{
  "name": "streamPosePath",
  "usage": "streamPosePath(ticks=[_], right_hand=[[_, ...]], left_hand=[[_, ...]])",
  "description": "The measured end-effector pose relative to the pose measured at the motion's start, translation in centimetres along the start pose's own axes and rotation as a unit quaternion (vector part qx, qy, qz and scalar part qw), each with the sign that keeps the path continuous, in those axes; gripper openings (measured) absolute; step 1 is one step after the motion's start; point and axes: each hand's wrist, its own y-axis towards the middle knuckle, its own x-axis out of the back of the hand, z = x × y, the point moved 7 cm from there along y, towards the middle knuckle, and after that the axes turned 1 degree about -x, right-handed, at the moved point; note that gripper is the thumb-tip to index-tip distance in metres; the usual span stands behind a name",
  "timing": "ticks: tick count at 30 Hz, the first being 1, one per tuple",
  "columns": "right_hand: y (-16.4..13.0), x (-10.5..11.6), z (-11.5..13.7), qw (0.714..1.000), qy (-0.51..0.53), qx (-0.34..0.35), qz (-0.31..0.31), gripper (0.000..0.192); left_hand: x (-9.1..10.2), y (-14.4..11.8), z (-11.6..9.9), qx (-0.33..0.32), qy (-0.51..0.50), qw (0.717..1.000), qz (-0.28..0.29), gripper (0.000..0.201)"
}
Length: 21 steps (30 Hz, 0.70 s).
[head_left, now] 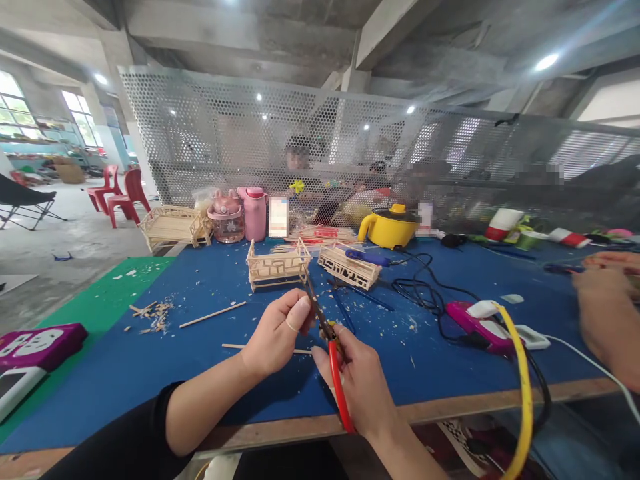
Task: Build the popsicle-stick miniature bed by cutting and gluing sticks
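Note:
My right hand (364,383) is closed around the red handle of a pair of scissors (336,373), whose dark blades point up and away from me. My left hand (277,330) is pinched beside the blades; whatever lies between its fingertips is hidden or too small to name. Just beyond the blade tips stands a small bed-shaped model made of wooden sticks (277,267). To its right a second stick model (349,268) lies tilted. One thin stick (233,346) passes behind my left hand, and another stick (213,315) rests farther left.
Offcuts (153,315) lie heaped on the blue tabletop (195,380). A larger stick model (173,227), pink bottle (254,213) and yellow pot (393,227) stand along the perforated screen (200,133). Cables run by a purple power strip (493,327). Another person's hands (607,293) are at right.

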Motion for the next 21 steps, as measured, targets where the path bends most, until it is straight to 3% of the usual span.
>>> streamPosePath(ticks=[7,15,21], right_hand=[[-0.3,0.2,1.1,0.998,0.048,0.021,0.020,0.027],[-0.1,0.3,0.2,0.999,-0.022,0.039,0.014,0.009],[0.5,0.4,-0.6,0.998,-0.041,0.019,0.035,0.015]], left_hand=[[-0.6,-0.2,-0.1,-0.004,0.018,0.999,0.048,0.036],[-0.4,-0.2,-0.1,-0.002,0.018,0.999,0.043,0.038],[-0.1,0.1,0.2,0.011,0.005,1.000,0.027,0.039]])
